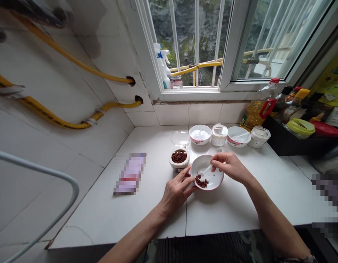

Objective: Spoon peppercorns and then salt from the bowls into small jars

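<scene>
From the wearer's head, the single camera looks forward and down at close range over the white tiled countertop, facing the white-framed barred window beyond it.

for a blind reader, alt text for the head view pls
Left hand steadies a tilted bowl while the right spoons dark red bits inside it. Behind, on a white counter, stand an open jar of similar bits, two bowls and two lidded jars.
</scene>
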### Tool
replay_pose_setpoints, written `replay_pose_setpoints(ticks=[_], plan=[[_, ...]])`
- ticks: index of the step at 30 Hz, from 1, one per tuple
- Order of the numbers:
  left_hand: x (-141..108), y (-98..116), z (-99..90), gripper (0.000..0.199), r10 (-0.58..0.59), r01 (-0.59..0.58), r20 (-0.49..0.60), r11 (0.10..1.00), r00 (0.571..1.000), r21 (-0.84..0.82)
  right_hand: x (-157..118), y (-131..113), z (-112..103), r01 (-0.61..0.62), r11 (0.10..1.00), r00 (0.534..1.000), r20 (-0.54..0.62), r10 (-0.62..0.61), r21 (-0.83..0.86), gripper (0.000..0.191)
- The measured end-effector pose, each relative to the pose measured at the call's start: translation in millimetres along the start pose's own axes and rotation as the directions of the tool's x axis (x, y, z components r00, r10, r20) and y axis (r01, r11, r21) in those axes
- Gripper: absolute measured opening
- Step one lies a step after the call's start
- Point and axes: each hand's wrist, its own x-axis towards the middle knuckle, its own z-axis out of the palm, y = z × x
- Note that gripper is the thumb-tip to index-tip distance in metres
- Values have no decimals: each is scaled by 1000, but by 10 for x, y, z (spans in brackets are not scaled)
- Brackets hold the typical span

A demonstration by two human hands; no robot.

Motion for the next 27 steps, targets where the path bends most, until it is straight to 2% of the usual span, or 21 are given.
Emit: replay_pose_setpoints(ticks=[4,10,18,27], plan=[[4,-1,-1,13,-3,3,0,1000,1000,-12,12,7,-37,7,998,1000,-19,-6,59,23],[1,-5,3,14,-8,8,2,1000,1000,-22,21,43,-22,-4,1000,1000,-28,4,-23,22],[16,-3,-7,13,4,-4,3,1000,1000,-13,49,64,-21,-64,998,997,-29,65,26,22],[13,-13,2,14,23,-23,-16,1000,1000,-10,61,79,-19,-53,996,997,-44,56,65,19]])
